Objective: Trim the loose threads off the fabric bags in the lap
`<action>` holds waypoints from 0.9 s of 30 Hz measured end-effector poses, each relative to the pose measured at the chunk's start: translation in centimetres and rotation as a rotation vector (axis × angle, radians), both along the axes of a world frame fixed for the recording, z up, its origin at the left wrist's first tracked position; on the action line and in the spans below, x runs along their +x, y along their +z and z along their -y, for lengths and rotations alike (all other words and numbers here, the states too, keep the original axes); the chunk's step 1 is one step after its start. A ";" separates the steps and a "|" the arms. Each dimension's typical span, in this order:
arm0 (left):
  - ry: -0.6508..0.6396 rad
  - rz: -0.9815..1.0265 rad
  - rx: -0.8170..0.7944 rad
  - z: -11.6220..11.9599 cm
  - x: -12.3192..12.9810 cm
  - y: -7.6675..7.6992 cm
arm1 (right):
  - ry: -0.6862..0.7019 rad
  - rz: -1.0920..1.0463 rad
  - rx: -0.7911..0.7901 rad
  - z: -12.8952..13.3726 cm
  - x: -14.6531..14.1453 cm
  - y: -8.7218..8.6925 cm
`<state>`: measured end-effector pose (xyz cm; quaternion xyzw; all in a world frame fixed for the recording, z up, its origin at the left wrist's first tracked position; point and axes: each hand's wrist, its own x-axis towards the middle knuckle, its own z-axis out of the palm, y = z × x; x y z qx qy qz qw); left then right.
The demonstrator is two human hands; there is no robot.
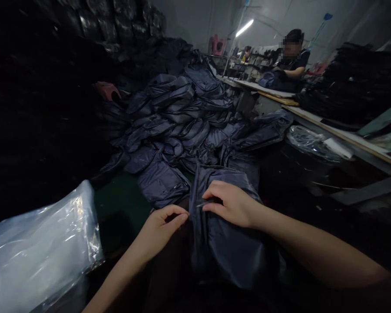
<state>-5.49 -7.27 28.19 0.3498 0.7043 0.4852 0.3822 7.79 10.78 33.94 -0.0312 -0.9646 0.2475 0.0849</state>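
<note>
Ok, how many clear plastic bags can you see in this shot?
2: a large clear plastic bag at lower left, and a crumpled clear plastic bag right of the piled navy jackets, below the worktable. More may be hidden among the jackets.

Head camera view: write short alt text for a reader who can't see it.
The right hand holds a dark navy jacket, the left hand beside it, before a heap of similar jackets. Clear plastic sheeting lies at left; a co-worker sits at a far table.
</note>
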 end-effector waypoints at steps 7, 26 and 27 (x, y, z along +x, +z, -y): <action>0.029 -0.114 0.063 -0.1 0.4 0.9 | 0.068 0.068 0.072 0.8 -0.1 -0.2; 0.099 0.397 0.114 1.0 2.0 -1.9 | -0.084 -0.039 -0.219 1.6 0.4 0.4; 0.043 0.418 0.092 1.3 2.6 -1.4 | -0.077 -0.035 -0.218 1.8 0.4 0.5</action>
